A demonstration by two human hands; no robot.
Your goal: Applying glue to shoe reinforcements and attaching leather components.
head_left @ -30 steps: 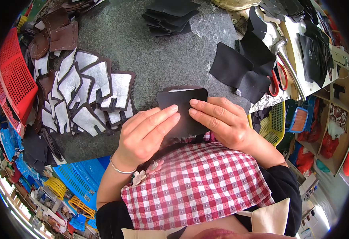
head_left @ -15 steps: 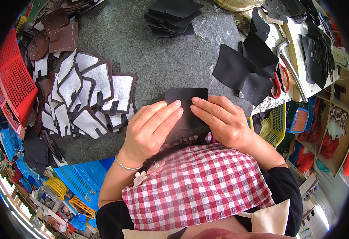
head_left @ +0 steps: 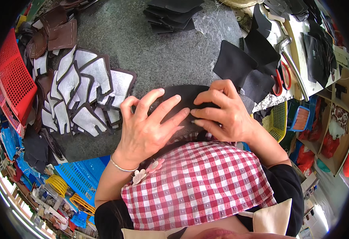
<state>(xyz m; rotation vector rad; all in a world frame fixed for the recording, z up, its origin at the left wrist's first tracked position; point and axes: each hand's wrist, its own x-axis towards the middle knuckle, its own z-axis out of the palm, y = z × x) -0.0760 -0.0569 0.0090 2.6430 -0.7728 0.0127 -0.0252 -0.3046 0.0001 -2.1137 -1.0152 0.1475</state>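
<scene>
In front of me a black leather piece [head_left: 180,95] lies at the near edge of the grey worktop, its lower part covered by my fingers. Over its left side my left hand [head_left: 142,127] spreads its fingers, the tips resting on the surface. From the right my right hand [head_left: 232,115] bends its fingers round, gripping the piece between fingertips and thumb. The fingertips of both hands almost meet at the middle. To the right lie loose black pieces [head_left: 234,59]; a stack of black pieces [head_left: 172,16] stands at the far side.
Several brown-edged pieces with white backing [head_left: 96,75] are heaped on the left, near a red basket [head_left: 15,75]. Red-handled scissors [head_left: 278,81] and a hammer [head_left: 292,59] lie at the right. A blue crate [head_left: 80,179] and a yellow basket [head_left: 276,123] sit below the worktop.
My hands have gone from flat fingers on the piece to spread left fingers and bent right ones. The black piece now appears wider, reaching further under both hands.
</scene>
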